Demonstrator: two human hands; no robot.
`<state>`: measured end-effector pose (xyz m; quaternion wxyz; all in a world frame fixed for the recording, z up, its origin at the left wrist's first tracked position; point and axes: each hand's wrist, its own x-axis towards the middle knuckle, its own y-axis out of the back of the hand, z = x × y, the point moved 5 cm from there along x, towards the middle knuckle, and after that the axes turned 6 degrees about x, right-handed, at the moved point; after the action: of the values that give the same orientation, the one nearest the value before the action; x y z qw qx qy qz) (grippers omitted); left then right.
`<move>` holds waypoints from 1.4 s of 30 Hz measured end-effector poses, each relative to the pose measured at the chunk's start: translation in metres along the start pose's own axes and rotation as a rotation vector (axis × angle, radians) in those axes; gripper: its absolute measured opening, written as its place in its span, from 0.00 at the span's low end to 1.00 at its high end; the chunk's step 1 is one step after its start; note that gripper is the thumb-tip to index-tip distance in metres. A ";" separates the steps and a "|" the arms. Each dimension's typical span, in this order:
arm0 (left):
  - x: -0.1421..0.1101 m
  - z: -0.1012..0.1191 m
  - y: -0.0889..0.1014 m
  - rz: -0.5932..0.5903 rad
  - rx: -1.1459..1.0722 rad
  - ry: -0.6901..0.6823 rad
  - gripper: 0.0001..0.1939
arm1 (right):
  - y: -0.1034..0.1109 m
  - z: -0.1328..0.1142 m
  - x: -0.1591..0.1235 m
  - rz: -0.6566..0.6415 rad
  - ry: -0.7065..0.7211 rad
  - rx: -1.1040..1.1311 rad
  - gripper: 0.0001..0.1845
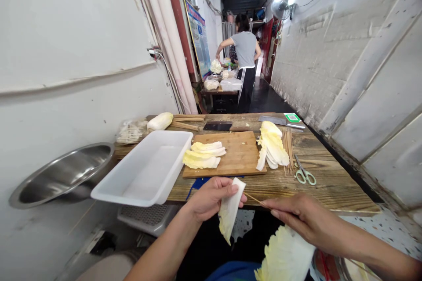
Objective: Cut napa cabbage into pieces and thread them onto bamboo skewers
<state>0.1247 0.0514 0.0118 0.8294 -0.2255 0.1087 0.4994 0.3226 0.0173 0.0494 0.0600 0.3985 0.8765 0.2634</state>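
My left hand pinches a pale napa cabbage leaf in front of the table edge. A thin wooden skewer runs from that leaf to my right hand, whose fingers are closed on it. Whether the tip has pierced the leaf, I cannot tell. Below my right hand hangs a larger cabbage leaf; how it is held is hidden. Beyond my hands, several cut leaves lie on the left of a wooden cutting board. A pile of yellow-white leaves rests at its right edge.
A white plastic tub stands left of the board, near a steel basin. Skewers and green-handled scissors lie at right. Cleavers and a whole cabbage are at the back. A person stands at a far table.
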 end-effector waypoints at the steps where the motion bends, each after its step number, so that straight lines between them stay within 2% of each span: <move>1: 0.000 0.000 0.000 -0.001 0.003 0.003 0.20 | 0.000 0.000 0.000 0.003 0.003 0.003 0.20; 10: 0.000 0.004 -0.007 -0.021 0.070 0.009 0.19 | -0.001 0.005 -0.003 0.055 0.016 -0.040 0.18; 22: -0.001 0.005 -0.015 -0.016 0.094 0.026 0.22 | -0.003 -0.004 0.001 0.042 0.007 -0.080 0.18; 26: -0.003 0.010 -0.015 0.000 0.028 -0.003 0.22 | -0.001 -0.008 0.005 0.036 0.006 -0.032 0.20; 32: -0.008 0.014 -0.015 0.024 0.041 -0.078 0.20 | 0.008 -0.009 0.003 0.049 0.030 -0.038 0.20; 36: -0.016 0.017 -0.020 0.033 0.058 -0.141 0.17 | 0.009 -0.017 0.000 0.001 0.042 -0.074 0.21; 42: -0.031 0.012 -0.031 -0.021 0.026 -0.105 0.17 | 0.009 -0.038 -0.011 -0.081 0.054 -0.240 0.25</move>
<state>0.1366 0.0207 0.0433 0.8420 -0.1895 0.0690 0.5004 0.3237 -0.0015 0.0857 0.0941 0.3455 0.8553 0.3745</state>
